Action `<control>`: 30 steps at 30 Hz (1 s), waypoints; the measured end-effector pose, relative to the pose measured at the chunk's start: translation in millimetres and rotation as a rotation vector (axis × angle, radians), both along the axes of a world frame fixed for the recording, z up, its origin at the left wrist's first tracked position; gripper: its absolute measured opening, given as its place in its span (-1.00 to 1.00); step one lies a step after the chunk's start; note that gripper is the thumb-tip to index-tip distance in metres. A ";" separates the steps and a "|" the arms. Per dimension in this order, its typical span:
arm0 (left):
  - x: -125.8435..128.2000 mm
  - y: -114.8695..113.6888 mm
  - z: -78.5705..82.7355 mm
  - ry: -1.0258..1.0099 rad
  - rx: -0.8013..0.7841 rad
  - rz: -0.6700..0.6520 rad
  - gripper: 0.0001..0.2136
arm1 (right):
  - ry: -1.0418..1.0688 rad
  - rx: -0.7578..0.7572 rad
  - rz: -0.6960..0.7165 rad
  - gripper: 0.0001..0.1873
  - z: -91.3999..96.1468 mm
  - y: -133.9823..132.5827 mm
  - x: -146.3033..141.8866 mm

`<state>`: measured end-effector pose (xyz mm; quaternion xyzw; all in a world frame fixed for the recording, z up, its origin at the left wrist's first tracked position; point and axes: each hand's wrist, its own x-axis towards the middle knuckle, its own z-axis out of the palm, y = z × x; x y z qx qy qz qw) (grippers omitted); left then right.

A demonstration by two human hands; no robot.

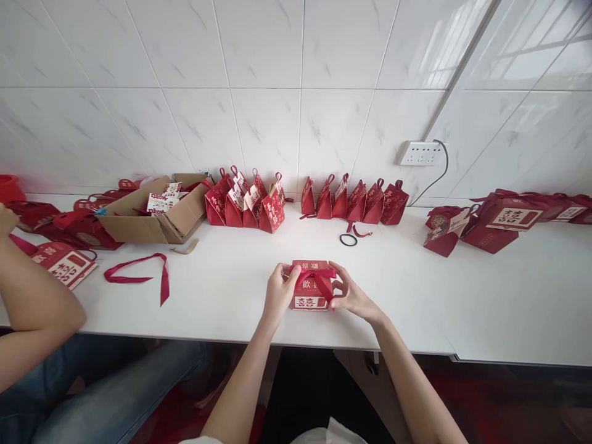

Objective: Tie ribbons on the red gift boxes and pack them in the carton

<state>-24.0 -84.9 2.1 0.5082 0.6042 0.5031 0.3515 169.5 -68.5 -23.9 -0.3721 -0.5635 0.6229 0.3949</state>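
Note:
A small red gift box (309,302) with white and gold lettering sits on the table right before me. Across its top runs a dark red ribbon (319,277) tied in a bow, one tail hanging down the front right. My left hand (280,290) closes on the box's left side, its thumb pressing the bow's left loop. On the other side, my right hand (349,295) has curled fingers at the ribbon's right loop and tail, touching the box edge. Fingertips behind the box are hidden.
Red peaked boxes (243,200) and more red boxes (356,202) line the wall. A cardboard carton (139,225), loose ribbon (164,280) and black ring (348,240) lie on the table. Boxes (490,237) stand right. Another person's arm (41,296) is at left.

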 end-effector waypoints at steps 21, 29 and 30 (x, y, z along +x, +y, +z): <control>32.3 -60.4 60.1 0.743 1.202 0.053 -0.96 | -0.275 0.975 -0.514 -0.03 48.8 -43.7 -19.6; 31.5 -67.9 66.6 0.642 1.199 0.008 -0.91 | -0.262 0.942 -0.511 0.01 50.2 -50.7 -16.2; 30.0 -68.0 67.1 0.600 1.185 0.024 -0.89 | -0.272 0.936 -0.512 0.03 51.0 -51.3 -15.5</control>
